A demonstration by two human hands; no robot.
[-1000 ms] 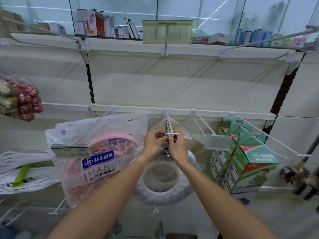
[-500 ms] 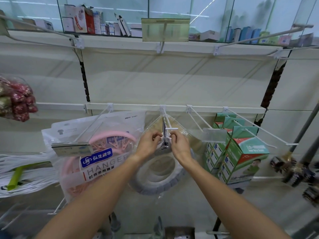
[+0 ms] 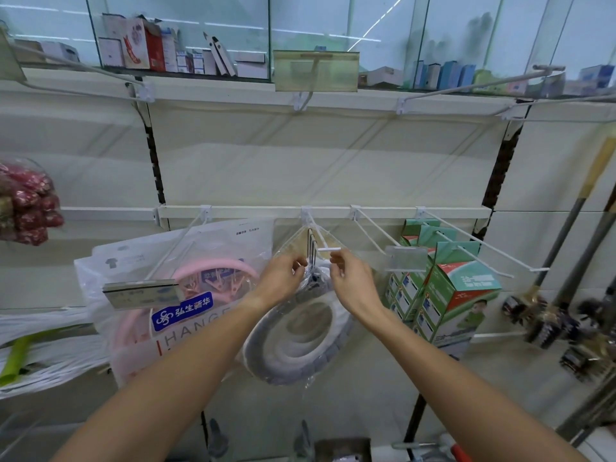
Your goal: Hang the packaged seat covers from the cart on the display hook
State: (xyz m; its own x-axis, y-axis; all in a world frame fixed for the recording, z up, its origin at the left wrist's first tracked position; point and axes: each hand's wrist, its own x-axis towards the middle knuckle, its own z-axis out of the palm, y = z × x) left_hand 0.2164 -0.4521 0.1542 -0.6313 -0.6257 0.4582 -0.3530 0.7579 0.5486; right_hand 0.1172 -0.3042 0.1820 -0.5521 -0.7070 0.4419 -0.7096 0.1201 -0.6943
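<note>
Head view, centre hook: a white wire display hook (image 3: 315, 233) juts from the shelf rail toward the camera, ending in a short white crossbar.
Seat cover pack: a clear plastic bag (image 3: 301, 331) hangs from this hook by dark hanger loops; inside lies a grey and white ring-shaped seat cover, its opening facing the camera.
Left hand (image 3: 283, 278): raised just left of the hook's tip, fingers curled and pinched at the top of the clear bag; whether they truly grip the plastic cannot be told.
Right hand (image 3: 350, 281): raised just right of the hook's tip, thumb and forefinger closed together just below the crossbar, seemingly on the bag's top edge.
Left neighbour: a large translucent bag (image 3: 186, 295) on the next hook holds a pink round clip hanger; a blue label and the word HANGER show on its front.
Price tag: a flat tag holder (image 3: 143, 293) hangs on that hook's end, in front of the bag.
Right neighbour: green and white cartons (image 3: 456, 291) hang in a row on the hooks to the right, with a clear tag holder before them.
Far left: a bag of red and gold bundles (image 3: 28, 201) hangs at the edge.
Top shelf: small boxes (image 3: 150, 48) stand behind glass panes.
Far right: broom-like handles (image 3: 573, 208) lean against the shelving.
</note>
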